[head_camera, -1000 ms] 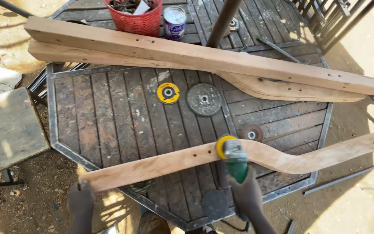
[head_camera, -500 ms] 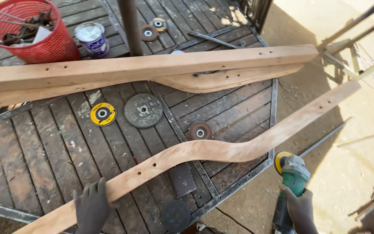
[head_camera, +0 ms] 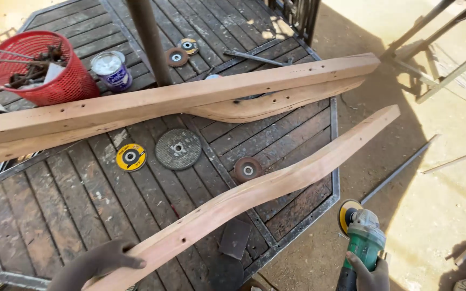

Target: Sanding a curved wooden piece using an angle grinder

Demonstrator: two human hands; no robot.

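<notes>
The left hand [head_camera: 99,262], gloved, at the frame's bottom grasps the curved wooden piece [head_camera: 265,187] (lying across the slatted table [head_camera: 55,188]), while the right hand [head_camera: 369,272] clenches a green angle grinder [head_camera: 361,240] at lower right.

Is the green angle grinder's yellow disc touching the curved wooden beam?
Apart. The head view shows the green angle grinder, in the right hand, off the table edge, ground between its disc and the curved wooden beam.
</notes>
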